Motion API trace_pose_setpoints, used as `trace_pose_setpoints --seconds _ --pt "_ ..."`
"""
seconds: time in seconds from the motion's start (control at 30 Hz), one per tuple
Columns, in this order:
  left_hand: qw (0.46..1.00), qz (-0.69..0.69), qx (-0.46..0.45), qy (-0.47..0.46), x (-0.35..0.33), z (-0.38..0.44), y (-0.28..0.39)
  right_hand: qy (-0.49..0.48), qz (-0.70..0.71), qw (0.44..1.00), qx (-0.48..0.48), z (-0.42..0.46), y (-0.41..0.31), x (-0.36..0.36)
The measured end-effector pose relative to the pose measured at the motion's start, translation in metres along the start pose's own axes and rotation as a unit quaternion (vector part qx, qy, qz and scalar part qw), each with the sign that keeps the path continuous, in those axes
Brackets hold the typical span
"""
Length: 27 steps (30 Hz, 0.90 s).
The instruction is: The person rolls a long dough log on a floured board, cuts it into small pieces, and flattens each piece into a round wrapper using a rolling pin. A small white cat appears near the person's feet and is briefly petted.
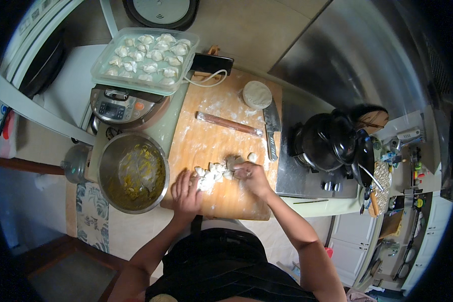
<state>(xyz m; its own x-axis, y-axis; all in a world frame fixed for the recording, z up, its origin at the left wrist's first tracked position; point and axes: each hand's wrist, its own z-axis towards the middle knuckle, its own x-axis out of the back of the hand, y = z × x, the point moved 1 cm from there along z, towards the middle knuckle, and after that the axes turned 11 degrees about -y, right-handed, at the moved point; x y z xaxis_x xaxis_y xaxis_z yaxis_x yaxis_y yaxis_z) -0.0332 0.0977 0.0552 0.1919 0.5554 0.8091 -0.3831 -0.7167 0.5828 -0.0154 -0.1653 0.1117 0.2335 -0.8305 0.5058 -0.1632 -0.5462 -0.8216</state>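
Observation:
My left hand (185, 193) rests palm down on the front left of a floured wooden board (185, 147), fingers slightly apart, beside loose flour (205, 185). Small cut dough pieces (218, 175) lie in a cluster between my hands. At the cluster's right end is my right hand (253, 177), its fingers blurred; whether they grip a piece is unclear. One separate dough piece (251, 157) sits just beyond it. Farther back a wooden rolling pin (229, 124) lies across the board. A knife (272, 120) lies along the right edge, near a round whitish bowl or dough mass (257, 95).
Left of the board stands a steel bowl (102, 162) smeared with yellow-green filling. Behind it, a plastic tray (98, 71) of dumplings rests on a rice cooker (124, 107). A phone (213, 63) leans on a stand. A black pot (319, 141) occupies the stove (305, 185) at right.

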Motion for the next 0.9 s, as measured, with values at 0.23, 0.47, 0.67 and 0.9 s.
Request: trace_pose_setpoints --seconds 0.23,0.47,0.67,0.9 --pt "0.987 0.149 -0.049 -0.045 -0.067 0.107 0.021 0.284 -0.089 0.954 -0.037 0.024 0.065 0.067" --pt "0.955 0.154 -0.187 -0.173 -0.048 0.071 0.035 0.244 -0.274 0.919 -0.147 0.057 0.074 0.098" --pt "0.997 0.071 0.009 -0.012 -0.040 0.093 0.017 0.208 -0.299 0.910 -0.195 0.087 0.101 0.109" --pt "0.950 0.168 -0.182 -0.193 -0.057 0.098 0.062 0.207 -0.311 0.920 -0.117 0.139 0.089 0.156"
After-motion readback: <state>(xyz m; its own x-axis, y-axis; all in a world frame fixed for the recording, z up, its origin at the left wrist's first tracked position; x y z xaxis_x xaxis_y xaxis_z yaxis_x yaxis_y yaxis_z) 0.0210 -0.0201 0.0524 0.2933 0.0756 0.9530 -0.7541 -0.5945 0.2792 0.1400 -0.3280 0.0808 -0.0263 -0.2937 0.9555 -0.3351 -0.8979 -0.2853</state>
